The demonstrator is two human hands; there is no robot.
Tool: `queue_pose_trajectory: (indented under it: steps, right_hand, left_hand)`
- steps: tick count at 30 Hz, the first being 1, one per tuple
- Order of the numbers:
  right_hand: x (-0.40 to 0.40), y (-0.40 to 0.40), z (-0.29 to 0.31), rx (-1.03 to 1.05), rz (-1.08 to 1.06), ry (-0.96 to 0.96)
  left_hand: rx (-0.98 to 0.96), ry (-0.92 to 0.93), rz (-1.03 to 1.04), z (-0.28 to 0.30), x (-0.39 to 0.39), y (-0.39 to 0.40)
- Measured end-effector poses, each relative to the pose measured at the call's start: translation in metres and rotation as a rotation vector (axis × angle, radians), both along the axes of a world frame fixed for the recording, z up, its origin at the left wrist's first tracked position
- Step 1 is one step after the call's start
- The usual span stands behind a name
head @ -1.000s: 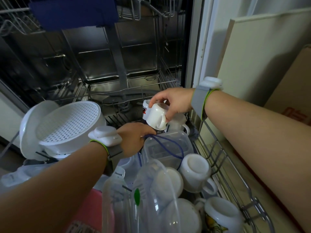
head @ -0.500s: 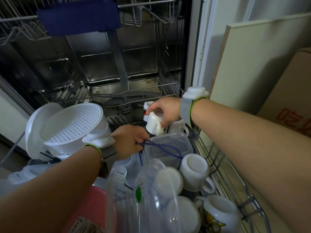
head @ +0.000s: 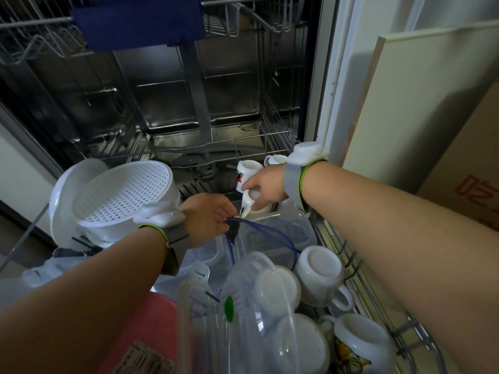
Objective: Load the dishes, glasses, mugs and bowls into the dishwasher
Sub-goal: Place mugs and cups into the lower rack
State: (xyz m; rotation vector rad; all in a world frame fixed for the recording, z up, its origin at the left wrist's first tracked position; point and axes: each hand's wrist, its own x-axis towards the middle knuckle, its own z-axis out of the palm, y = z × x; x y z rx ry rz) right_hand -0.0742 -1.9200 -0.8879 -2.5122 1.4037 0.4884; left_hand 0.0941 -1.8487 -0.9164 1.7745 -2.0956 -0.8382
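Your right hand (head: 266, 188) grips a white mug (head: 255, 202) upside down at the lower rack's (head: 348, 255) far end, so seat it between the prongs while your left hand (head: 209, 214), pinching the blue cord (head: 270, 233), keeps clear.

Cardboard box (head: 467, 190), right of the dishwasher (head: 189, 103): large red characters, cut by the frame edge, one resembling "吃".
Mug (head: 247, 175), rear of the dishwasher's lower rack: red-and-dark print, unreadable.
Pink item (head: 140, 344), front left: label illegible.
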Motion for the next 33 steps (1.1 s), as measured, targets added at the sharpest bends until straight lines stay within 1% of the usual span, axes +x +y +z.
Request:
queue_pose_trajectory:
  steps: [5,9,12,14,16,19,21,24,25,26,28,29,30,31,32,33]
  right_hand:
    - [0.006,0.000,0.003,-0.027,0.059,0.004]
    - [0.008,0.004,0.002,-0.047,0.073,0.055]
    - [0.007,0.011,-0.007,-0.074,0.067,0.103]
    - [0.003,0.010,-0.017,-0.054,0.000,0.013]
    - [0.000,0.011,-0.033,-0.035,-0.070,-0.064]
    - [0.003,0.021,-0.029,-0.036,-0.192,-0.038]
    - [-0.002,0.032,-0.018,-0.063,-0.269,-0.086]
    - [-0.017,0.055,0.026,-0.005,-0.356,-0.141]
    - [-0.019,0.072,0.044,0.041,-0.367,-0.181]
    - [-0.020,0.091,0.049,0.087,-0.352,-0.231]
    - [-0.030,0.122,0.096,0.256,-0.311,-0.280]
    - [-0.040,0.142,0.118,0.269,-0.330,-0.336]
    - [-0.040,0.160,0.130,0.272,-0.341,-0.359]
    - [-0.054,0.174,0.157,0.266,-0.351,-0.409]
    - [-0.068,0.192,0.199,0.305,-0.389,-0.391]
    - [-0.071,0.203,0.207,0.290,-0.363,-0.413]
  left_hand:
    - [0.042,-0.043,-0.013,-0.004,-0.005,-0.001]
    - [0.039,-0.054,-0.016,-0.006,-0.006,-0.001]
    - [-0.005,-0.180,-0.056,-0.010,-0.007,-0.001]
    - [-0.028,-0.229,-0.069,-0.011,-0.008,-0.001]
    - [-0.040,-0.229,-0.061,-0.013,-0.012,-0.001]
    - [-0.067,-0.208,-0.004,-0.001,-0.018,0.002]
    - [-0.037,-0.173,0.001,0.011,-0.025,0.009]
    - [0.095,-0.190,-0.050,0.055,-0.032,0.021]
    - [0.144,-0.171,-0.072,0.076,-0.033,0.034]
    - [0.201,-0.143,-0.096,0.081,-0.035,0.049]
    - [0.310,-0.079,-0.141,0.126,-0.031,0.069]
    - [0.372,-0.052,-0.158,0.147,-0.033,0.083]
    - [0.417,-0.083,-0.197,0.153,-0.029,0.097]
    - [0.430,-0.097,-0.259,0.178,-0.030,0.106]
    - [0.500,-0.124,-0.266,0.213,-0.034,0.119]
    - [0.488,-0.112,-0.266,0.221,-0.035,0.126]
